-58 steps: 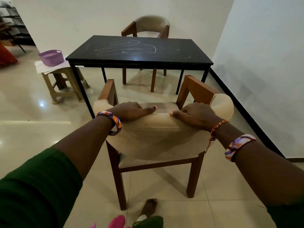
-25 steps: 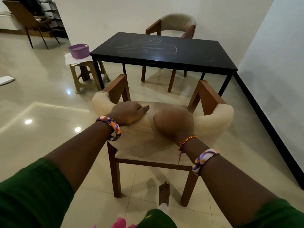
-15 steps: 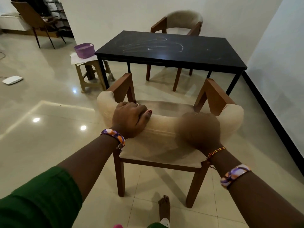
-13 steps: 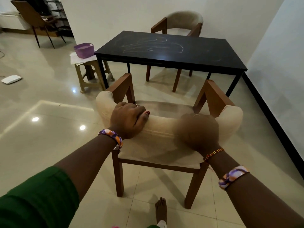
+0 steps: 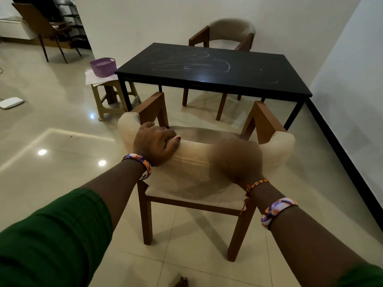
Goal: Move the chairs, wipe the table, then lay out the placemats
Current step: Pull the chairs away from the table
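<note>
While both hands sit on the curved cream backrest of the near armchair [image 5: 196, 162], the chair stands just short of the black table [image 5: 259, 79], its seat and wooden arms pointing toward the table's long near edge and its back toward the person. The left hand [image 5: 154, 145] grips the left part of the backrest, its fingers [image 5: 163, 131] curled over the top and the thumb lying along the padding. The right hand [image 5: 240, 160] rests on the right part, but it is blurred, so I cannot tell whether it clasps the padding or only lies on it. Both hands are about equally far in, with the chair between the person and the table, so any pull would bring it straight away from the table. Chalk-like scribbles cross the tabletop, and a second armchair [image 5: 226, 34] waits at the far side, apparently not moved yet. A purple basket [image 5: 102, 66] sits on a stool [image 5: 112, 94] off the table's left corner.
</note>
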Demonstrator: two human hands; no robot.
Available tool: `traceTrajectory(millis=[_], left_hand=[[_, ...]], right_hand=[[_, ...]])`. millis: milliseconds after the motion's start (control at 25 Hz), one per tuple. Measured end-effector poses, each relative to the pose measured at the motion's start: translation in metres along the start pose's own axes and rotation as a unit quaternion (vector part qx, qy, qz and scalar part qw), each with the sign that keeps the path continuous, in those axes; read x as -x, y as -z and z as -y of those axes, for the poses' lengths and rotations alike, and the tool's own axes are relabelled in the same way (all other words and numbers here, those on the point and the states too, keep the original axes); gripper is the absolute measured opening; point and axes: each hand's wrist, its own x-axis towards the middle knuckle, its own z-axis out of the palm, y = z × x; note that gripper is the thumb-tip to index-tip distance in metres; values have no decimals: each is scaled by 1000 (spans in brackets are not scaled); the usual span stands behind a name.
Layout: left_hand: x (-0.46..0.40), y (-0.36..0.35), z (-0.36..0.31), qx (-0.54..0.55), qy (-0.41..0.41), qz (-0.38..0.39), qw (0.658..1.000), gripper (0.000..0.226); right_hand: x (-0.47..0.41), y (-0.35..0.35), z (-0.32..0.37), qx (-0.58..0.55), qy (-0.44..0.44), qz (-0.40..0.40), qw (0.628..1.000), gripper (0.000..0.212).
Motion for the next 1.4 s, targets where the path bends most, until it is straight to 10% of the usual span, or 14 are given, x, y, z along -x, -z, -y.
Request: traceTrajectory(millis=[1400], left_hand=[[-109, -52, 68, 49, -10, -35, 998, 60]], right_hand=[[-89, -79, -27, 40, -52, -26, 998, 50]])
